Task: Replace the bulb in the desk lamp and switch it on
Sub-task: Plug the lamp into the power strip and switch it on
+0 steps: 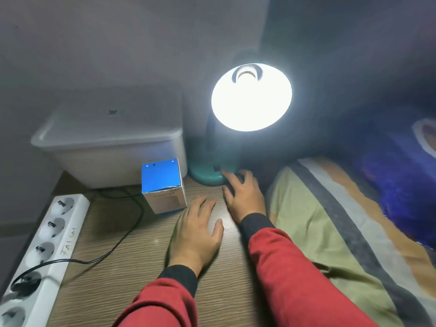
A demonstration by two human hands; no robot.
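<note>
The desk lamp (220,159) stands right of the frame's centre on the far edge of the wooden worktop (132,267), its teal base (207,178) resting on the wood and its round shade (251,97) tipped toward the camera. The bulb (246,75) inside the shade is lit and throws a bright white glare across the whole shade opening. A small dark switch (215,168) sits on the base.

The right hand (243,197) lies just below the lamp, fingers spread and relaxed, the fingertips (227,173) touching the base beside the switch; it grips nothing. The left hand (197,232) rests flat on the worktop in the lower middle of the frame, fingers straight and loosely together, holding nothing. The two hands lie close together but apart. Both arms wear red sleeves (290,274) with dark cuffs.

Left of the lamp base stands a small cardboard box (162,185) with a blue top. Behind it, in the middle left, is a white plastic container (113,149) with a lid. A white power strip (40,256) runs along the lower left edge, with a black cable (113,249) plugged into it and trailing over the worktop. On the right lies a striped blanket (342,232) on a bed.
</note>
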